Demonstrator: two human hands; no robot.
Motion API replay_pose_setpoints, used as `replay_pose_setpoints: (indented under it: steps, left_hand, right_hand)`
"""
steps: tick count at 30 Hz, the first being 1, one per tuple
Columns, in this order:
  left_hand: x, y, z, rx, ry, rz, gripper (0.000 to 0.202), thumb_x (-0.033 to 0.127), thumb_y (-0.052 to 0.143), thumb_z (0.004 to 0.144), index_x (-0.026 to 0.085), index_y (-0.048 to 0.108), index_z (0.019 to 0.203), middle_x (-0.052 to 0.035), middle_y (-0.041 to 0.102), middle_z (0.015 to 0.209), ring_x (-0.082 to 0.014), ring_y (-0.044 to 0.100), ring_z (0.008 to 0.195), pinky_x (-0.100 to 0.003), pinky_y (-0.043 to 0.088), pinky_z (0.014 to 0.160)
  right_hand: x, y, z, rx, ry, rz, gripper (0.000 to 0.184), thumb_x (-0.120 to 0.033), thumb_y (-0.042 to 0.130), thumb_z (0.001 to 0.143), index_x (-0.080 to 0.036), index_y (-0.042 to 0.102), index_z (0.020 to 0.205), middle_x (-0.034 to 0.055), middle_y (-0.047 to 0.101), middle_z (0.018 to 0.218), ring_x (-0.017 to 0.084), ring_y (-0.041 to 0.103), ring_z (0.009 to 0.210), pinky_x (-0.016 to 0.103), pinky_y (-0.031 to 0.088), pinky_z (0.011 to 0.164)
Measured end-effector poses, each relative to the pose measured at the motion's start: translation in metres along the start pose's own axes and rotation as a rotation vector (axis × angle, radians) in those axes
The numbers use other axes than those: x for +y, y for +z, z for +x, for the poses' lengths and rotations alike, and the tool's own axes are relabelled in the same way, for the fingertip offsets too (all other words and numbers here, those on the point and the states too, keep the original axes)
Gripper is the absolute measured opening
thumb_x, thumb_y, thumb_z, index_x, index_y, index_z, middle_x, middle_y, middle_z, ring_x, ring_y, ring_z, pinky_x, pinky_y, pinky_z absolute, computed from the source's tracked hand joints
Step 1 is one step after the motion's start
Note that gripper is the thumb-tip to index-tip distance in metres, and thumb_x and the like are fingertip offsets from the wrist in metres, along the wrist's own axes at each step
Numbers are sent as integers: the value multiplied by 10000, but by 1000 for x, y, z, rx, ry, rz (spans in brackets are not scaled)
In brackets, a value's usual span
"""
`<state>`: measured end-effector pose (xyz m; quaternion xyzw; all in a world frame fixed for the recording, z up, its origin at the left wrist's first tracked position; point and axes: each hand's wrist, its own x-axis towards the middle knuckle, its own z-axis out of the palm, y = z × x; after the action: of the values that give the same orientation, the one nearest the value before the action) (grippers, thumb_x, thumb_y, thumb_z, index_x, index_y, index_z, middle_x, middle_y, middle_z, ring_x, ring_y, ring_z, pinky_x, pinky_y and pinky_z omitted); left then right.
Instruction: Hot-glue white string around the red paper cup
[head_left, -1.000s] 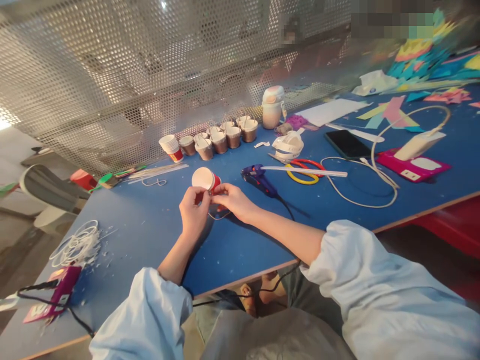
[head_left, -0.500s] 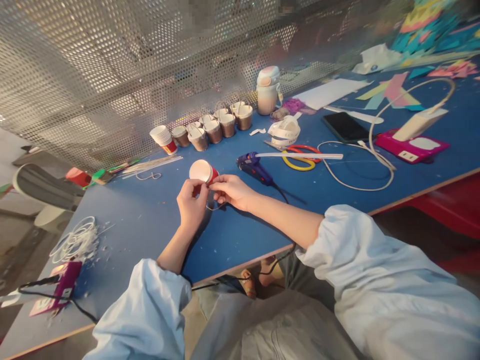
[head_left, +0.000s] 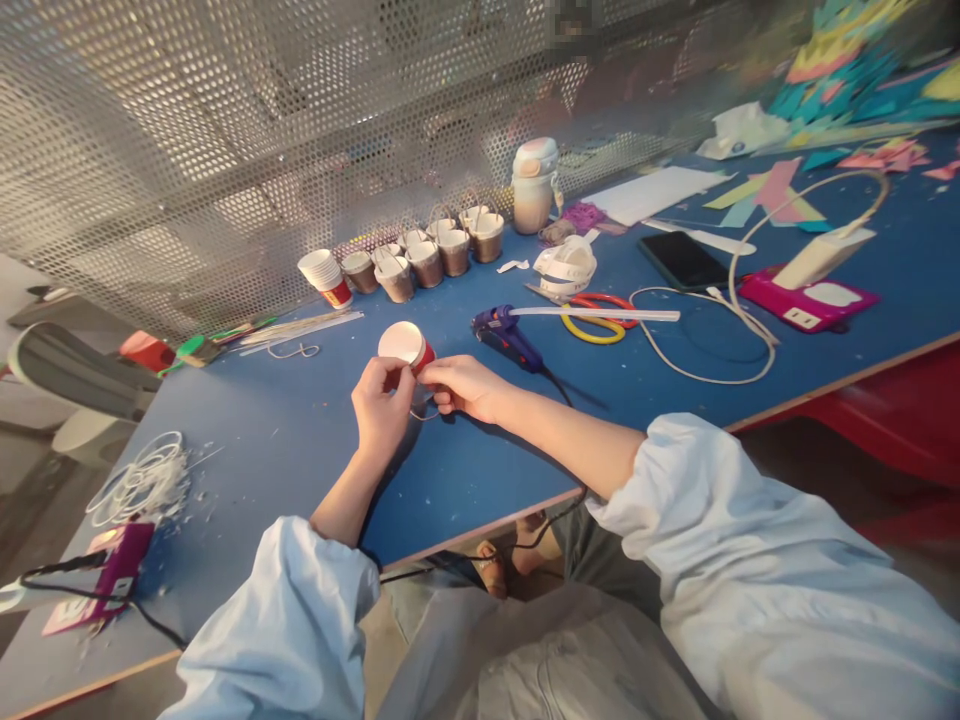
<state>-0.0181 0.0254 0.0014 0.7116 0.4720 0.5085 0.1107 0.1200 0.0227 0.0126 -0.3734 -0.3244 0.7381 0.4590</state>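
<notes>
A small red paper cup (head_left: 406,346) lies tipped on its side over the blue table (head_left: 300,440), its white base turned up toward me. My left hand (head_left: 381,408) is closed round the cup from below. My right hand (head_left: 463,386) pinches at the cup's rim, and a thin wire loop (head_left: 424,411) hangs under the fingers. A purple glue gun (head_left: 507,336) lies just right of my hands, with a long white glue stick (head_left: 600,314) in its back end.
A row of brown-lined cups with wire handles (head_left: 429,256) and a stack of red cups (head_left: 326,277) stand at the back by the perforated metal screen. Scissors (head_left: 600,318), tape (head_left: 566,269), a phone (head_left: 681,260), a pink power strip (head_left: 810,300) and cable lie right; wire rings (head_left: 139,480) left.
Both hands stay on the red cup with only small shifts of the fingers. The view has moved a little, so the table's things sit slightly higher in frame than a second ago.
</notes>
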Motion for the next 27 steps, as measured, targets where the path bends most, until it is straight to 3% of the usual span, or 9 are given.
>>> replay_pose_setpoints:
  steps: [5,13,15,19,22,27]
  left_hand:
    - [-1,-1,1,-44,-1,-19,77,221,563,822,186,622,789,7,622,724,-115,581,650,-230,461,641]
    - [-2,-1,2,-29,-49,-66,74,226,564,821,188,625,802,-4,655,742,-127,619,665,-240,476,640]
    - [-2,-2,2,-26,-36,-42,68,221,569,816,187,624,795,0,647,731,-123,606,660,-237,470,641]
    - [-4,-2,2,-38,-5,2,59,207,567,806,188,621,792,5,625,722,-117,574,642,-237,455,637]
    - [-5,-1,1,-43,-3,2,66,212,561,807,187,617,783,6,619,716,-116,573,640,-235,453,634]
    - [-4,-2,1,-52,-27,0,62,206,564,794,187,617,768,13,617,703,-110,565,630,-225,444,619]
  right_hand:
    - [3,-1,3,14,-12,36,101,-76,634,723,-134,574,667,-81,453,466,31,363,375,158,319,368]
    - [-3,-2,3,57,-76,13,102,-64,552,752,-139,566,685,-18,581,548,85,566,485,163,436,414]
    - [-4,-2,3,28,-48,26,108,-66,515,765,-132,565,696,-14,582,555,73,536,456,161,412,393]
    - [-5,-2,0,8,-53,3,124,-96,538,761,-155,515,654,-50,525,513,32,362,349,158,239,319]
    - [-3,-4,-1,77,-216,-224,91,-118,603,747,-161,554,683,-45,561,546,31,342,369,169,238,352]
    - [1,-10,2,181,-558,-637,65,-139,619,756,-168,624,699,-2,642,654,98,553,588,210,417,566]
